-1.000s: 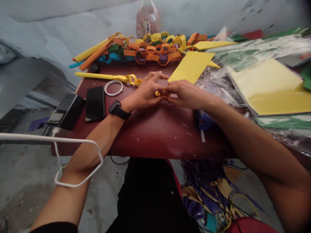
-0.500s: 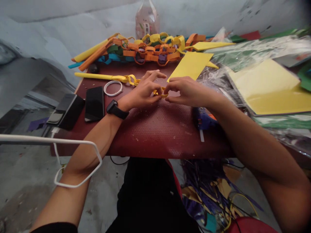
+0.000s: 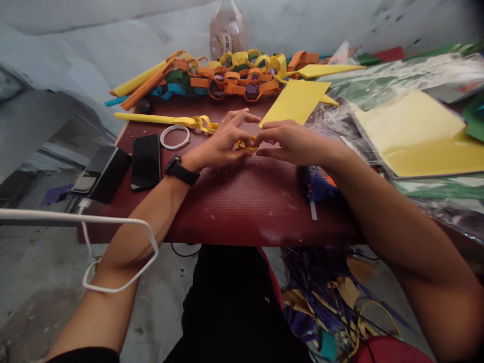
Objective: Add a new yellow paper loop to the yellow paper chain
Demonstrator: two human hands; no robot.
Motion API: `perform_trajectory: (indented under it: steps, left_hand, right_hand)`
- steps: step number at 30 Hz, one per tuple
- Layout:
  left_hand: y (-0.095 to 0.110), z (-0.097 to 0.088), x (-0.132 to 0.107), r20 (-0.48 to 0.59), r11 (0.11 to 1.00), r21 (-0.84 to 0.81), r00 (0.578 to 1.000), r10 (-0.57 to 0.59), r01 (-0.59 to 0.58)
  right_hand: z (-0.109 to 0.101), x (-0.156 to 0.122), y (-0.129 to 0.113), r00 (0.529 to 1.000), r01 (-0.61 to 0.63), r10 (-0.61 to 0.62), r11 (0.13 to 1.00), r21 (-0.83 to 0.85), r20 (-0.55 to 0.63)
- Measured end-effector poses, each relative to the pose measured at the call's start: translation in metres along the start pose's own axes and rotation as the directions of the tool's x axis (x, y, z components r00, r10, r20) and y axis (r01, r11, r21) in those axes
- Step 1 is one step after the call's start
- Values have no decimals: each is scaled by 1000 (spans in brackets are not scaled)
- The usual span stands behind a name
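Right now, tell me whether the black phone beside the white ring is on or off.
Appears off: the phone lies flat on the red table, its screen dark.

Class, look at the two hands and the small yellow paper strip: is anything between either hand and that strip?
Nothing visible. The left hand and right hand both pinch the yellow strip directly, above the red table.

phone [image 3: 146, 161] left of hands [image 3: 257, 143]
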State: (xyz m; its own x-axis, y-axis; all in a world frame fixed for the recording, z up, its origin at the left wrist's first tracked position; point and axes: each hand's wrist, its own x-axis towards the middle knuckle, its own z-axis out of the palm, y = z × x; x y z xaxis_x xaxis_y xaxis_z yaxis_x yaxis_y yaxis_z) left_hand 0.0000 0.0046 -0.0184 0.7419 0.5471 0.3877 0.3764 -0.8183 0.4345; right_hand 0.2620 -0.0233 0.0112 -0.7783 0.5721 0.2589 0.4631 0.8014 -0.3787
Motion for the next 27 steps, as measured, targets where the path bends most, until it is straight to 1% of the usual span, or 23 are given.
perform_trajectory:
  steps: [4, 7, 12, 16, 23, 27]
  left_hand:
    - [1, 0, 0, -5, 1000, 12, 1000, -2, 2]
    - [4, -1, 0, -10, 1000, 24, 1000, -19, 19]
    - [5, -2, -1, -5, 999, 28, 999, -33, 34]
    - [6, -2, 0, 3, 1000, 12, 1000, -26, 26]
    - [12, -3, 0, 6, 999, 14, 999, -48, 48]
    - [10, -3, -1, -6, 999, 18, 999, -47, 47]
  right_hand:
    - [0, 1, 0, 1000, 13, -13, 1000, 28, 4]
    - [0, 1, -2, 1000, 12, -12, 1000, 16, 11]
    - [-1, 1, -6, 999, -19, 20, 999, -39, 37]
    - [-3, 0, -4, 998, -58, 59, 997, -48, 18]
    - [-4, 0, 2, 1000, -15, 16, 999, -39, 26]
    - [-5, 1, -3, 998, -40, 42, 999, -31, 53]
